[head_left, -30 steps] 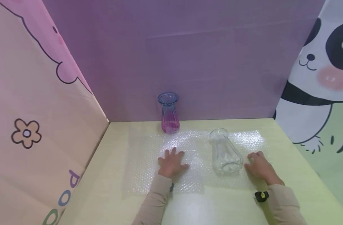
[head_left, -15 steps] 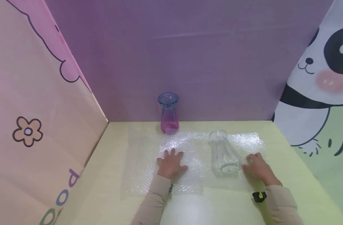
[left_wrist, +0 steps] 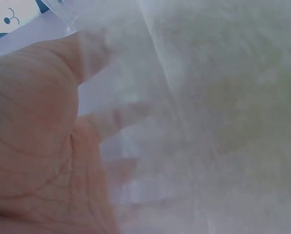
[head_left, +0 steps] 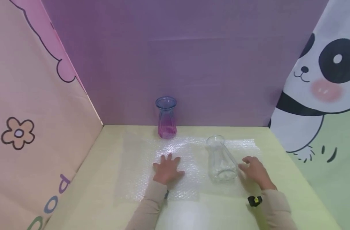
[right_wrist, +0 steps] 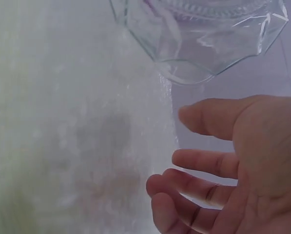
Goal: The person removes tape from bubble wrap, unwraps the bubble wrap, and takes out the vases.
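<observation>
A sheet of bubble wrap (head_left: 134, 179) lies flat on the table. My left hand (head_left: 167, 170) rests on it with fingers spread. The left wrist view shows the palm (left_wrist: 33, 136), with cloudy film partly covering the fingers. On the right part of the sheet a clear glass vase (head_left: 221, 161) lies on its side, its flared mouth away from me and its base toward me. My right hand (head_left: 256, 172) is just right of that base. In the right wrist view its fingers (right_wrist: 203, 163) are loosely bent with nothing between them, apart from the glass.
A blue-to-pink glass vase (head_left: 167, 118) stands upright at the back of the table (head_left: 86, 191), by the sheet's far edge. A purple backdrop (head_left: 180, 64) rises behind it. Printed panels close both sides, with a panda (head_left: 298, 124) on the right one.
The head view has shifted, so the table, vases and hands all appear further left. Both hands keep nearly the same place relative to the bubble wrap and the clear vase.
</observation>
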A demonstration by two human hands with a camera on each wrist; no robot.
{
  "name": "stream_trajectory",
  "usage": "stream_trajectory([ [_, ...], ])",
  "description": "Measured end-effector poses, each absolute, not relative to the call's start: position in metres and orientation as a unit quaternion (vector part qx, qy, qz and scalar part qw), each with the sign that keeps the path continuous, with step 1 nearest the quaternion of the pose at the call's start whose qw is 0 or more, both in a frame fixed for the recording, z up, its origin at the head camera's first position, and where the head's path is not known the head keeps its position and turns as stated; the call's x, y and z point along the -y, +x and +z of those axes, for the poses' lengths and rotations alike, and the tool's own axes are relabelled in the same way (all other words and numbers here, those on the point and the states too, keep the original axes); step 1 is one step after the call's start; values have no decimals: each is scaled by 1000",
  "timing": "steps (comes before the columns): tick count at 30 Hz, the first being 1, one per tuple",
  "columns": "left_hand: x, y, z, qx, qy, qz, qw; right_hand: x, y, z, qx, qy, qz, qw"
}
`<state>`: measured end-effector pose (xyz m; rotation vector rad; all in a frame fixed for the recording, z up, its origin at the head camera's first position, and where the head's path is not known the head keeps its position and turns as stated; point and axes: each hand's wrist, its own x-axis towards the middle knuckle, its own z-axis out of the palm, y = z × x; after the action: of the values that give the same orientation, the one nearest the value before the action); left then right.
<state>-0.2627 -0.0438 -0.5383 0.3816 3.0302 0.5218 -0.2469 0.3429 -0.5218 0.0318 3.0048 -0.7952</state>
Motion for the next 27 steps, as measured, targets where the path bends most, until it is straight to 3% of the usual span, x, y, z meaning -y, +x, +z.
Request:
stream_trajectory([
  [14, 68, -260, -540, -981, 120, 150, 23, -302, -260, -518, -942, 12, -334, 26],
  [27, 43, -267, -547, -980, 124, 153, 23, -301, -271, -485, -924, -9, -369, 103],
])
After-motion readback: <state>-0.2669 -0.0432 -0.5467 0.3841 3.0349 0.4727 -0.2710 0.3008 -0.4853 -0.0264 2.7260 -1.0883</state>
